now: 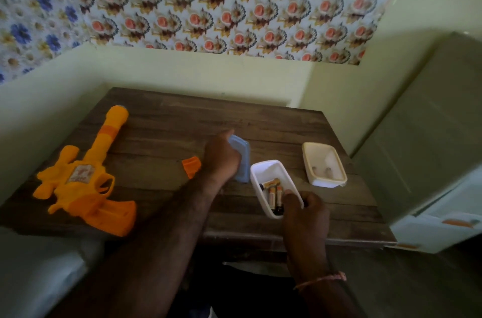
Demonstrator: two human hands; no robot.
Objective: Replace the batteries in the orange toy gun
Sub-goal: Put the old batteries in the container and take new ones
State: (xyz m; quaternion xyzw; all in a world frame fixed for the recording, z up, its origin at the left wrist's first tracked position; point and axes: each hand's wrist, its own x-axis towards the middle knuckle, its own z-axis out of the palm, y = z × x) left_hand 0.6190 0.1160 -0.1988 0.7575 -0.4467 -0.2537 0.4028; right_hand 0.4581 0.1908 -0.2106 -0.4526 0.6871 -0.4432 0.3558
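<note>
Item 1: white box (263, 174), open, rectangular with rounded corners, tilted on the wooden table (161, 119) near its front edge. Contents: batteries (273, 194), gold and orange with dark ends, at least 3 visible, lying loose in the bottom; exact count cannot be told.

Item 2: blue lid (242, 158), pale, rounded rectangle, standing on edge just left of the white box. The left hand (221, 158) grips it, fingers curled round its far side, thumb on the near face.

Item 3: cream box (324, 164), open, rectangular, flat on the table right of the white box and apart from it. 2 small pale shapes show inside; too blurred to identify.

Item 4: right hand (305, 209), at the near right corner of the white box, fingers curled over its rim; whether they pinch the rim or a battery cannot be told. A thin orange thread circles the wrist.

Item 5: orange toy gun (86, 182), lying flat at the table's left side, barrel pointing away toward the wall, grip toward the front edge. Yellow-orange body, darker orange band on the barrel, pale sticker on the side, round trigger guard.

Item 6: orange cover (191, 165), small ribbed piece, lying between the gun and the left hand, touching neither.
</note>
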